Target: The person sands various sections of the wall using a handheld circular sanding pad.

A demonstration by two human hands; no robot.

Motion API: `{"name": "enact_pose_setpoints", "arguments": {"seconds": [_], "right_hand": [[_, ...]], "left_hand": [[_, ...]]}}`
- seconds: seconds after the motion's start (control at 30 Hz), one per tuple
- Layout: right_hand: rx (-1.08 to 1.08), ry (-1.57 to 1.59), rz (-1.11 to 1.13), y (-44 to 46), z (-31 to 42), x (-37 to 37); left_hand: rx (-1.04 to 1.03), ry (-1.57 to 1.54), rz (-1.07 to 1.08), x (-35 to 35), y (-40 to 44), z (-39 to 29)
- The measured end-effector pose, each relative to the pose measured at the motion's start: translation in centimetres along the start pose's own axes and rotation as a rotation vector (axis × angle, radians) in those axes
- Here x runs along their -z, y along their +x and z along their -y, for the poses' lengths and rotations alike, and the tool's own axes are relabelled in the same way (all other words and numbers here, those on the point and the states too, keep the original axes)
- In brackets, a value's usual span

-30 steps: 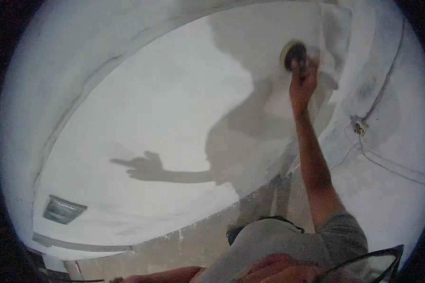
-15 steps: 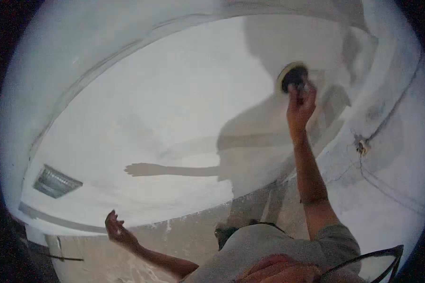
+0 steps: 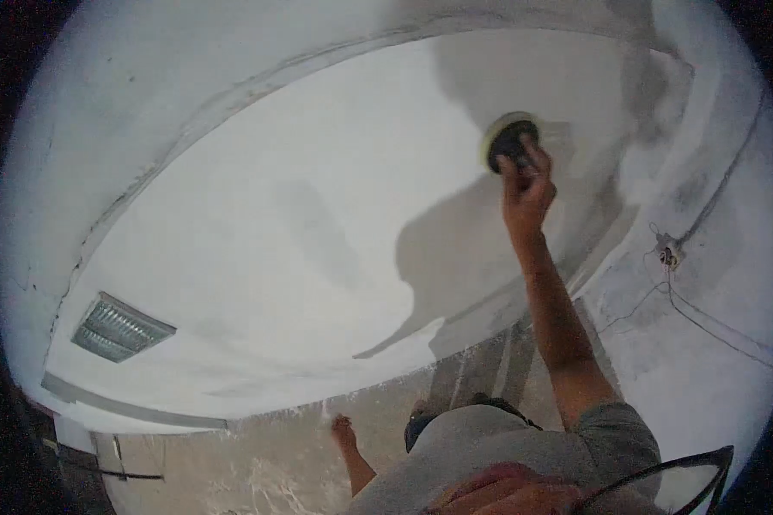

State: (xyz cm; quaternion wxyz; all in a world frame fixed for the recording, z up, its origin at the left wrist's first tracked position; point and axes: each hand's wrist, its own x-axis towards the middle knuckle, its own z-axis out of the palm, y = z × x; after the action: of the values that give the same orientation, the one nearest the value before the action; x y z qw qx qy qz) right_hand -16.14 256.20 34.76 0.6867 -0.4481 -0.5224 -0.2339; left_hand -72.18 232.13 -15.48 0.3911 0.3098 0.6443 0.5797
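My right hand [image 3: 528,189] grips a round black pad with a pale yellow rim [image 3: 512,142], its fingers bent around the dark back. It looks like a hand sanding pad, held against the white wall [image 3: 335,154] at the upper right. The pad's underside is hidden. Low down near my body is my left hand [image 3: 342,429], small in view. Its fingers are loosely bent, and I see nothing in them.
Wires hang from an outlet hole [image 3: 668,256] in the wall on the right. A louvred light fixture [image 3: 120,328] shows at left. Below the wall lies a brown, white-spattered floor [image 3: 275,459]. A dark looped strap [image 3: 704,463] crosses the lower right corner.
My right hand has moved the round pad a little to the left along the wall. My left arm has dropped and swung inward to the right, toward my body.
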Motion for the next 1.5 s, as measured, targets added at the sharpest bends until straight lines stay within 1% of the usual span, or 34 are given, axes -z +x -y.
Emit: {"name": "enact_pose_setpoints", "arguments": {"seconds": [0.03, 0.07, 0.1, 0.13, 0.17, 0.2, 0.23, 0.3, 0.33, 0.4, 0.43, 0.5, 0.53, 0.6, 0.63, 0.7, 0.73, 0.8, 0.87, 0.9, 0.93, 1.0, 1.03, 1.07, 1.13, 1.2, 1.23, 1.27, 1.3, 1.33, 1.37, 1.4, 1.43, 1.5], "right_hand": [[-0.002, -0.015, -0.011, 0.7, 1.2, -0.6], [0.044, 0.004, -0.003, 2.1, 2.3, -1.2], [0.089, 0.026, 0.006, 3.6, 3.3, -1.5], [0.084, 0.015, -0.001, 5.2, 4.3, -1.3], [0.009, 0.008, -0.035, 7.1, 5.3, -1.0], [-0.064, 0.0, -0.064, 8.2, 5.8, -0.9], [-0.056, -0.011, -0.062, 8.0, 4.8, -1.0], [-0.093, 0.286, -0.276, 5.6, 2.5, -2.1], [-0.082, 0.282, -0.262, 4.0, 3.3, -2.7], [-0.133, 0.038, -0.2, -0.4, 6.0, -3.6], [-0.122, 0.025, -0.095, -1.1, 7.8, -3.8], [-0.105, 0.027, -0.066, 1.2, 8.4, -4.0], [-0.095, 0.021, -0.05, 2.6, 8.7, -4.0], [-0.122, -0.093, -0.102, 6.2, 10.1, -3.4], [-0.12, -0.082, -0.099, 6.3, 9.7, -3.5], [0.056, 0.11, -0.217, 5.7, 8.6, -3.9], [0.062, 0.117, -0.209, 4.1, 8.6, -4.4], [-0.334, 0.023, -0.046, -0.9, 8.7, -4.4], [-0.217, 0.027, -0.029, -4.6, 11.0, -5.8], [-0.222, 0.039, -0.03, -5.5, 12.0, -6.0], [-0.259, 0.068, 0.028, -6.2, 13.2, -6.0], [-0.294, 0.106, 0.079, -7.4, 15.2, -6.3], [-0.306, 0.083, 0.114, -7.7, 16.1, -6.3], [-0.319, 0.056, 0.153, -8.3, 16.9, -6.2], [-0.287, 0.048, 0.209, -10.3, 18.7, -6.3], [-0.276, 0.081, 0.287, -13.0, 20.7, -6.7], [-0.294, 0.123, 0.308, -14.4, 21.7, -7.2], [-0.221, 0.11, 0.352, -15.8, 22.4, -7.5], [-0.248, 0.222, 0.372, -17.3, 23.7, -8.1], [-0.237, 0.212, 0.434, -18.9, 24.5, -8.4], [-0.095, 0.181, 0.468, -19.8, 25.3, -8.8], [-0.108, 0.202, 0.559, -21.3, 25.8, -9.2], [-0.069, 0.218, 0.587, -21.8, 26.7, -9.4], [-0.036, 0.239, 0.615, -22.5, 28.1, -9.9]], "left_hand": [[0.15, 0.303, 0.068, 1.8, -1.1, 0.6], [0.023, 0.205, 0.179, 3.8, -1.6, 4.1], [0.216, 0.12, 0.26, 5.0, -2.6, 3.6], [0.213, 0.129, 0.271, 6.2, -2.3, 5.0], [0.167, 0.378, 0.41, 7.1, -2.1, 5.5], [0.118, 0.623, 0.548, 7.8, -1.4, 4.1], [0.119, 0.617, 0.561, 8.7, -2.1, 5.5], [0.449, 0.48, 0.307, 8.8, 0.2, 4.3], [0.46, 0.468, 0.315, 8.7, 0.5, 4.4], [0.434, 0.38, 0.265, 9.1, 1.6, 4.2], [0.439, 0.367, 0.263, 9.2, 2.6, 4.5], [0.432, 0.321, 0.405, 10.8, 3.8, 4.8], [0.44, 0.321, 0.383, 11.7, 4.3, 4.8], [0.349, 0.295, 0.344, 12.2, 6.5, 5.1], [0.348, 0.289, 0.334, 12.7, 7.4, 5.1], [0.427, 0.093, 0.284, 13.5, 8.3, 5.3], [0.43, 0.082, 0.279, 13.8, 8.1, 5.4], [0.471, 0.113, 0.325, 14.3, 8.0, 5.1], [0.47, 0.105, 0.367, 14.7, 7.7, 5.6], [0.475, 0.107, 0.417, 15.0, 7.6, 5.8], [0.472, 0.111, 0.404, 15.3, 7.8, 5.8], [0.421, 0.336, 0.488, 14.6, 8.7, 6.0], [0.276, 0.738, 0.546, 13.1, 8.5, 2.5], [0.274, 0.736, 0.543, 12.6, 9.5, 2.5], [-0.289, 0.684, 0.678, 11.8, 12.3, 4.8], [-0.108, 0.781, 0.57, 8.0, 12.3, -0.9], [-0.202, 0.73, 0.555, 5.7, 11.1, -6.9], [-0.293, 0.678, 0.539, 3.6, 9.5, -13.0], [-0.269, 0.596, 0.559, 1.7, 8.3, -18.5], [-0.246, 0.513, 0.58, 0.0, 7.2, -23.4], [-0.362, 0.472, 0.565, -1.3, 6.0, -27.4], [-0.478, 0.431, 0.549, -2.2, 4.9, -30.7], [-0.476, 0.431, 0.548, -2.9, 4.0, -33.0], [-0.665, 0.202, 0.518, -3.8, 2.5, -36.6]]}}
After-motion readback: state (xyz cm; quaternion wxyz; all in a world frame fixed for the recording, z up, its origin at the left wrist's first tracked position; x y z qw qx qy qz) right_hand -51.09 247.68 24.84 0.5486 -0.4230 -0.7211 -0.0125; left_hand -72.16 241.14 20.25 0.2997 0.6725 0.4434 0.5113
